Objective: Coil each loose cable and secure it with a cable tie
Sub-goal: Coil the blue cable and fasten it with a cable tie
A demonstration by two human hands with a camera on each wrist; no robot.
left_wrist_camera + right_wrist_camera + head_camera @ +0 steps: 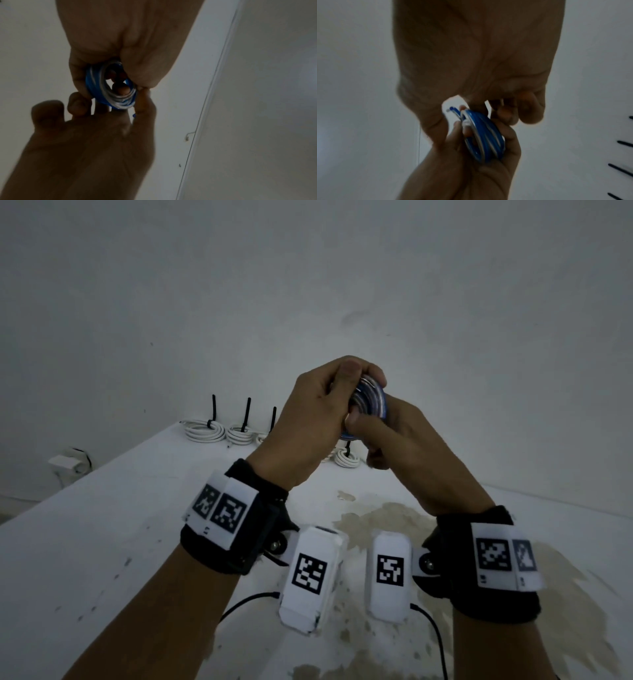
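Note:
A small coil of blue and white cable (371, 402) is held up above the white table (120, 525), in front of the wall. My left hand (352, 378) grips the coil's top and near side, thumb and fingers curled round its loops (92, 88). My right hand (363, 426) pinches the coil from below and the right (484, 135). One fingertip shows through the coil's hole in the left wrist view. The cable's blue free end (452, 108) sticks out beside my right thumb. I see no tie on this coil.
Several white cable coils (205, 432) bound with black ties (245, 414) lie along the table's far edge by the wall; another one (346, 457) sits below my hands. A brown stain (383, 518) marks the tabletop. A white plug (66, 463) hangs at the left.

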